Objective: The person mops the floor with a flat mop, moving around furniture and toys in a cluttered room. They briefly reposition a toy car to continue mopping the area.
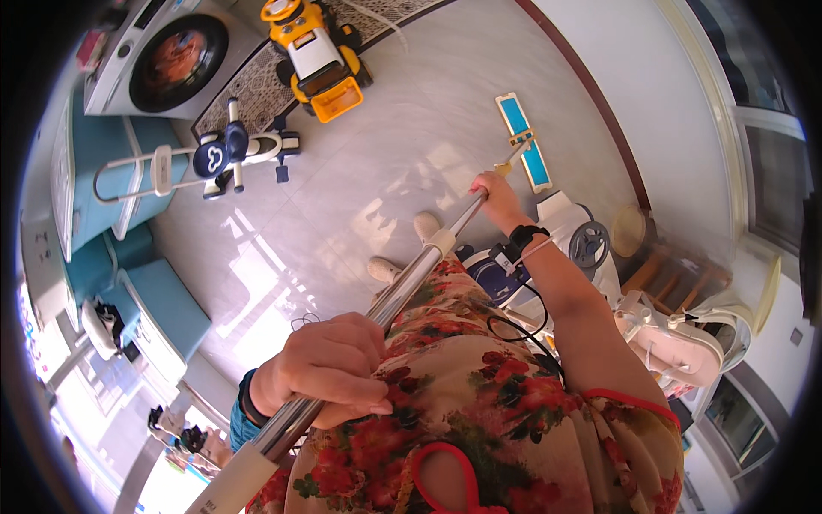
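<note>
A flat mop with a telescopic metal pole (411,273) crosses in front of my floral dress. Its long head (538,168), blue with a pale frame, lies on the grey floor at the upper right. My left hand (334,369) wraps around the upper pole, near the pale grip (234,482) at the bottom left. Farther down, close to the yellowish joint (503,168), my right hand (501,200) is closed around the thinner section. A black watch-like band (530,236) and a cable are on that wrist.
A yellow ride-on toy truck (321,61) and a blue-and-white child's tricycle (221,154) stand near a patterned mat (247,87). A front-loading washing machine (176,61) is behind them. Beside my right arm sits a ride-on toy with a steering wheel (588,245).
</note>
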Demonstrator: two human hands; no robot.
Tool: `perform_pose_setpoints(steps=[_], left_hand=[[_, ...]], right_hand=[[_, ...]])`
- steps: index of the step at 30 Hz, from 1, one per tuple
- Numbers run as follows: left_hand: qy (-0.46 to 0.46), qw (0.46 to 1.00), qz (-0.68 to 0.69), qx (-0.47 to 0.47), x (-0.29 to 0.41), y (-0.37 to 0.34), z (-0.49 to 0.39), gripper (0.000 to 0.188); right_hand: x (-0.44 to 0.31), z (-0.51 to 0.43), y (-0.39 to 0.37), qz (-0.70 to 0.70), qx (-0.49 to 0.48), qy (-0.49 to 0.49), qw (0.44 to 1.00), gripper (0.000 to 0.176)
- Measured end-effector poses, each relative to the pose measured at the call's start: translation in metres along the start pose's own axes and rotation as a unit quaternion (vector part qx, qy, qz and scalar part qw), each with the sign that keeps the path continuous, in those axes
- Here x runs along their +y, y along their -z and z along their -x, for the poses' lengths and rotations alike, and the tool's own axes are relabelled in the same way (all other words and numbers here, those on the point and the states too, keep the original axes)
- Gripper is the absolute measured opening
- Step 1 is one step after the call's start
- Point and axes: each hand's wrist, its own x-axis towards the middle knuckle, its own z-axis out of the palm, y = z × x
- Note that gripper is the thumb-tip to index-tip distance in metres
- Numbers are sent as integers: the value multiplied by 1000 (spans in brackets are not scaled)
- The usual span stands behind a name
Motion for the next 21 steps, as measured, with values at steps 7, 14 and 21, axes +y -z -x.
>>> perform_pose_setpoints(steps=[7, 14, 21], left_hand=[[-22, 980, -34, 194, 67, 2, 125, 18], [-4, 940, -160, 301, 170, -17, 274, 23], [24, 940, -232, 248, 245, -62, 305, 13]], right_hand=[[-119, 12, -94, -10, -60, 99, 993, 5], [-264, 60, -215, -33, -166, 225, 959, 3], [-345, 102, -273, -34, -334, 334, 881, 4]])
